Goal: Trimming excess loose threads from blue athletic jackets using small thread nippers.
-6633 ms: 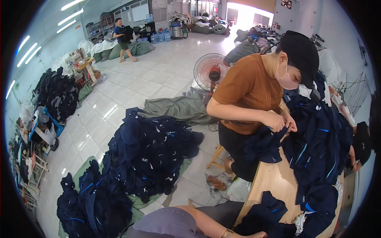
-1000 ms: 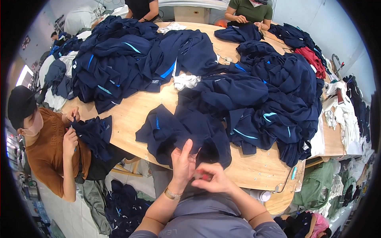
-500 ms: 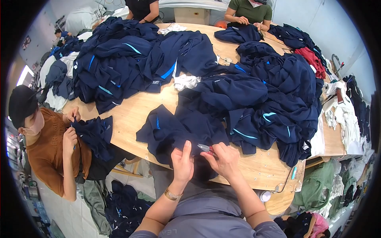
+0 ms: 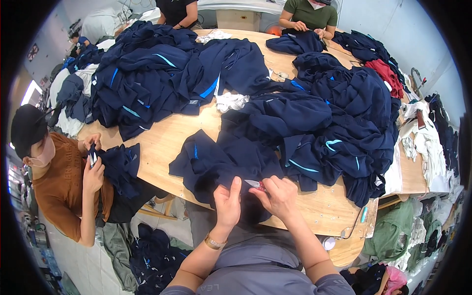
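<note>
A navy garment (image 4: 231, 155) with a small blue strip lies over the table's near edge in front of me. My left hand (image 4: 227, 206) is closed on its near part, thumb pointing up; the cloth between the fingers is mostly hidden. In my right hand (image 4: 279, 198) is a pair of red-handled thread snips (image 4: 253, 184), gripped between thumb and fingers. Their blades look closed and point left toward my left thumb, just above the cloth. A short gap separates the blade tips from that thumb.
Heaped navy garments (image 4: 344, 103) crowd the wooden table (image 4: 169, 130), with another pile (image 4: 152, 69) at the far left. A person in brown (image 4: 66, 196) works on navy cloth at left; two people stand beyond the table. Crumpled white cloth (image 4: 231, 102) lies mid-table.
The snips' blades, slightly apart before, now look closed. My hands have barely shifted. The person at left has raised a hand with a light-coloured tool nearer the cloth.
</note>
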`<action>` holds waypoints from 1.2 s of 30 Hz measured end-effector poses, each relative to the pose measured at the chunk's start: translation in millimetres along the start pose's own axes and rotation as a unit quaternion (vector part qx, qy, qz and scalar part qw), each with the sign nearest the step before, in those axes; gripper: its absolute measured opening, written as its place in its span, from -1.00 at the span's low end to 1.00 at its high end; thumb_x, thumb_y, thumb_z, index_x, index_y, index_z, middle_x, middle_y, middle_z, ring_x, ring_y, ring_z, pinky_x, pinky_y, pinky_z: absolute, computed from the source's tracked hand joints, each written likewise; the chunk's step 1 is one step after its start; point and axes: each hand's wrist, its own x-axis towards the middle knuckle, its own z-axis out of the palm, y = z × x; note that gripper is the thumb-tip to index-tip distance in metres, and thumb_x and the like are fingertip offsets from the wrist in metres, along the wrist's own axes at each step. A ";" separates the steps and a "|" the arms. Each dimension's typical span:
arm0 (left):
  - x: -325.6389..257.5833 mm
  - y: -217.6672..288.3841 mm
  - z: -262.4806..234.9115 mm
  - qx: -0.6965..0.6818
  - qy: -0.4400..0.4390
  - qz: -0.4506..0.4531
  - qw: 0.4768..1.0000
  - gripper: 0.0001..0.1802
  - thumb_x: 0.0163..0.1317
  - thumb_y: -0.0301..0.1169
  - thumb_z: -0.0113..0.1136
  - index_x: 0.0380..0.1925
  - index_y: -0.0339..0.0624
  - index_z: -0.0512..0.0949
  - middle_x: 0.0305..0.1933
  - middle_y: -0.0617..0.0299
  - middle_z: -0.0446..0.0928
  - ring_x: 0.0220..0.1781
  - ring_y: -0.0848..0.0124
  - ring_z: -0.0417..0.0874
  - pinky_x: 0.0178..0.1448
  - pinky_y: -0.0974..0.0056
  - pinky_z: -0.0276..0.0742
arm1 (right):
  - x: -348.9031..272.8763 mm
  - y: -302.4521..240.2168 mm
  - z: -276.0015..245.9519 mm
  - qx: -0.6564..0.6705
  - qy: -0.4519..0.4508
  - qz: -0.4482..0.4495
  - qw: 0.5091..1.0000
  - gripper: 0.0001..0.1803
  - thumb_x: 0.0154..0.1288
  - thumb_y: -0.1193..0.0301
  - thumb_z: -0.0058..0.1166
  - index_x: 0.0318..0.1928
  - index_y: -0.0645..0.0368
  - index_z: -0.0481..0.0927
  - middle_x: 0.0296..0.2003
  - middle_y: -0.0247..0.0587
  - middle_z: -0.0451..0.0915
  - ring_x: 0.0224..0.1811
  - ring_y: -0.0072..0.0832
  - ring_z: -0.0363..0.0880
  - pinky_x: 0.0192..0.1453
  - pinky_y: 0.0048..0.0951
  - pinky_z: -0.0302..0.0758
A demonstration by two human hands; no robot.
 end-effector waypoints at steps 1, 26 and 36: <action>0.0 0.6 0.5 0.000 0.000 0.000 1.000 -0.84 0.31 -0.38 0.01 -0.45 -0.14 0.47 -0.51 0.49 0.42 -0.62 0.77 0.18 -0.59 0.57 0.01 | -0.7 0.8 3.3 0.061 0.025 0.027 0.997 -0.66 -0.05 0.21 0.30 -0.57 0.14 0.43 -0.68 -0.32 0.36 -0.71 -0.39 0.31 -0.60 -0.47 0.20; 11.4 15.0 -5.1 -0.182 -0.042 -0.132 0.973 -0.79 0.35 -0.39 -0.13 -0.28 -0.25 0.48 -0.21 0.14 0.57 -0.13 0.41 0.60 0.15 0.06 0.48 | -7.1 -31.9 10.9 0.279 -0.047 -0.049 0.958 -0.76 -0.28 0.52 0.21 -0.46 0.15 0.49 -0.67 -0.26 0.45 -0.66 -0.37 0.48 -0.58 -0.46 0.37; 12.9 16.4 -9.3 -0.220 -0.013 -0.193 0.956 -0.79 0.36 -0.34 -0.13 -0.24 -0.20 0.48 -0.21 0.18 0.57 -0.12 0.33 0.60 0.08 0.15 0.52 | -6.9 -13.2 9.6 0.157 0.019 0.114 0.981 -0.72 0.01 0.30 0.26 -0.50 0.21 0.45 -0.59 -0.23 0.41 -0.66 -0.36 0.43 -0.60 -0.43 0.30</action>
